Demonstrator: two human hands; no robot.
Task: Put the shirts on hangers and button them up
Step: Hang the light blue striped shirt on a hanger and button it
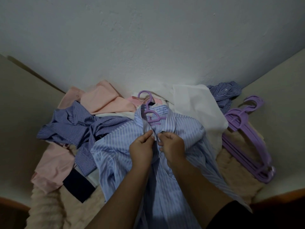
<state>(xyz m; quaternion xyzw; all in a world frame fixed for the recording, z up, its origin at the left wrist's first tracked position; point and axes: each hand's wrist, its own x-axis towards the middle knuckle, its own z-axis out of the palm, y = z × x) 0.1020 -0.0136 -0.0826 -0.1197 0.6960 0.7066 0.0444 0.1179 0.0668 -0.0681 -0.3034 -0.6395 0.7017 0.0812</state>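
Hanger shoulders hidden inside striped shirt; button under fingers unseen; shirt hem cut off.

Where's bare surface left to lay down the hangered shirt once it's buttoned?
Free: fuzzy blanket between the light blue striped shirt and the spare purple hangers; more at near left, below the pink shirt. Crowded: the back, with the dark striped shirt, white shirt and checked shirt. Both hands work mid-placket.

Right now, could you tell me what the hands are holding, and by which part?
Both the left hand and right hand pinch the light blue striped shirt at its front opening, just below the collar.
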